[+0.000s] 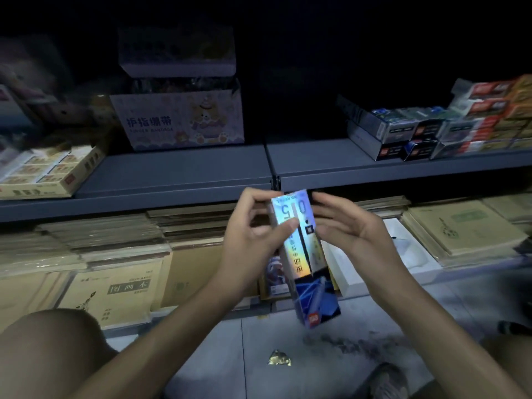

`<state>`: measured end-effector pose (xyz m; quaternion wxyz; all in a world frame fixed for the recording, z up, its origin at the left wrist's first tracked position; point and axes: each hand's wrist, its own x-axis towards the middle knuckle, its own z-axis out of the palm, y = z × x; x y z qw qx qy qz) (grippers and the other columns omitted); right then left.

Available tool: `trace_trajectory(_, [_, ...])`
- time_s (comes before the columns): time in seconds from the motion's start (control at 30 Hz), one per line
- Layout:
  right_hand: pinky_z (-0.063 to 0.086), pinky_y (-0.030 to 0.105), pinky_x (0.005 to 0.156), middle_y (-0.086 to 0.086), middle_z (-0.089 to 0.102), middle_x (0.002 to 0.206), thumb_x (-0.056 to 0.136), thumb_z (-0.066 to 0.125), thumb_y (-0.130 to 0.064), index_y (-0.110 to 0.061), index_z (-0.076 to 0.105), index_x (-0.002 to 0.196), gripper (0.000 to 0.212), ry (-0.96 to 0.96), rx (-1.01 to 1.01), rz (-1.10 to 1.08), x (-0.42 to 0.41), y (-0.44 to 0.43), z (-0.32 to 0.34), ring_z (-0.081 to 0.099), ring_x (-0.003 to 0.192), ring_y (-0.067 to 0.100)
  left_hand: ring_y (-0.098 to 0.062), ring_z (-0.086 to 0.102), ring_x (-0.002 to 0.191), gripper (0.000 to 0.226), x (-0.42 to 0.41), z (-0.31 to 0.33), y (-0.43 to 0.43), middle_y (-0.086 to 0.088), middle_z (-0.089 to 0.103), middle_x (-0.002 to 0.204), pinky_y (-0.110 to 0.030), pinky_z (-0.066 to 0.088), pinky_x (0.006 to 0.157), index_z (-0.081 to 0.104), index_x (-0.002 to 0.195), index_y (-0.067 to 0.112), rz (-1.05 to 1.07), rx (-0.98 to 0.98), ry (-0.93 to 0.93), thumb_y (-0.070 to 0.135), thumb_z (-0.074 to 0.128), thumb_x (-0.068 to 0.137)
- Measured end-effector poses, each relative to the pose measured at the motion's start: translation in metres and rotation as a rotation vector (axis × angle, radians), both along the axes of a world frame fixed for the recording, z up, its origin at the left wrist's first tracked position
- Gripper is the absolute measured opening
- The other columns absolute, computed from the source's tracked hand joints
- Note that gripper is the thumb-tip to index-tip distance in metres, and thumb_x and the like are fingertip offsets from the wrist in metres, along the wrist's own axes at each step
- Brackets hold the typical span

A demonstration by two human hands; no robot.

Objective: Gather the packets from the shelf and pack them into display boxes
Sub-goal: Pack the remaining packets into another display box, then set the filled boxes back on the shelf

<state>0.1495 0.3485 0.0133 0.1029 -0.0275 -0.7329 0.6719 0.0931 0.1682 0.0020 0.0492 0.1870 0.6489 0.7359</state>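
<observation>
A tall holographic silver and blue display box is held in front of the grey shelf, upside down, its big "0.5" print inverted. My left hand grips its left side, thumb across the front face. My right hand holds its right edge, fingers curled behind the top corner. Stacks of small pen packets in grey, red and orange lie on the shelf at the right.
A pastel finger-bandage carton stands mid-shelf, with a yellow tray of boxes at the left. Piles of brown drawing books fill the lower shelf. A crumpled gold wrapper lies on the floor between my knees.
</observation>
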Motion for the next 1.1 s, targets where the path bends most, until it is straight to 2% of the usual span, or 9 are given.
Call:
trace_trajectory(0.13, [0.057,0.016,0.075,-0.011,0.078,0.108,0.098,0.068,-0.009,-0.029,0.071,0.122,0.032,-0.039,0.035,-0.036,0.006,0.012,0.008,0.073,0.102,0.004,-0.023,0.078,0.084,0.032,-0.004,0.022,0.025,-0.016,0.064,0.116,-0.031,0.06,0.057,0.052,0.118,0.009,0.078,0.072,0.054,0.002,0.071,0.094])
trace_trajectory(0.23, [0.055,0.014,0.068,-0.005,0.079,0.104,0.097,0.071,-0.02,-0.028,0.073,0.119,0.024,-0.065,-0.01,-0.11,0.01,0.024,0.013,0.074,0.096,0.003,-0.024,0.078,0.084,0.029,-0.008,0.035,0.045,-0.021,0.063,0.117,-0.039,0.064,0.059,0.051,0.116,0.01,0.131,0.135,0.044,0.004,0.07,0.095])
trace_trajectory(0.33, [0.054,0.016,0.063,0.002,0.076,0.108,0.091,0.077,-0.025,-0.028,0.074,0.115,0.025,-0.1,-0.082,-0.187,0.014,0.041,0.017,0.076,0.09,0.007,-0.019,0.078,0.087,0.026,-0.01,0.047,0.064,-0.019,0.065,0.117,-0.035,0.063,0.062,0.051,0.112,0.013,0.182,0.174,0.057,0.008,0.07,0.095])
trace_trajectory(0.47, [0.059,0.023,0.068,0.004,0.078,0.105,0.084,0.084,-0.02,-0.024,0.074,0.114,0.033,-0.106,-0.174,-0.29,0.019,0.07,0.025,0.077,0.091,0.016,-0.02,0.075,0.101,0.027,-0.016,0.057,0.089,-0.014,0.065,0.122,-0.047,0.065,0.073,0.051,0.109,0.023,0.252,0.247,0.012,0.016,0.073,0.095])
trace_trajectory(0.63, [0.062,0.038,0.087,0.005,0.081,0.095,0.083,0.079,-0.004,-0.011,0.066,0.123,0.042,0.039,-0.478,-0.356,0.023,0.099,0.039,0.078,0.095,0.025,-0.026,0.075,0.101,0.03,-0.023,0.072,0.117,-0.011,0.074,0.105,-0.033,0.063,0.073,0.047,0.106,0.022,0.228,0.371,-0.162,0.014,0.074,0.094])
trace_trajectory(0.73, [0.058,0.041,0.095,0.009,0.081,0.102,0.086,0.078,-0.003,-0.01,0.062,0.129,0.046,0.13,-0.559,-0.443,0.022,0.114,0.047,0.077,0.102,0.025,-0.022,0.075,0.1,0.036,-0.02,0.074,0.126,-0.003,0.079,0.093,-0.037,0.064,0.081,0.048,0.115,0.02,0.153,0.29,-0.205,0.017,0.076,0.092])
trace_trajectory(0.9, [0.056,0.038,0.1,0.008,0.08,0.106,0.084,0.084,-0.011,-0.016,0.06,0.13,0.052,0.233,-0.642,-0.566,0.021,0.141,0.054,0.076,0.105,0.021,-0.021,0.074,0.102,0.049,-0.014,0.067,0.127,-0.004,0.078,0.108,-0.038,0.06,0.09,0.064,0.126,0.023,0.015,-0.007,-0.241,0.036,0.082,0.083])
trace_trajectory(1.0, [0.057,0.038,0.099,0.009,0.079,0.109,0.081,0.088,-0.016,-0.013,0.057,0.123,0.052,0.314,-0.714,-0.635,0.016,0.152,0.056,0.075,0.108,0.022,-0.024,0.072,0.095,0.069,-0.008,0.067,0.125,-0.009,0.076,0.106,-0.034,0.052,0.08,0.069,0.116,0.004,-0.157,-0.222,-0.226,0.051,0.087,0.069])
trace_trajectory(1.1, [0.061,0.032,0.084,0.012,0.073,0.103,0.081,0.089,-0.019,-0.013,0.054,0.106,0.044,0.364,-0.705,-0.72,0.004,0.161,0.06,0.076,0.098,0.023,-0.023,0.074,0.08,0.071,0.005,0.07,0.13,-0.019,0.075,0.099,-0.028,0.049,0.065,0.063,0.118,-0.011,-0.363,-0.292,-0.37,0.034,0.091,0.071])
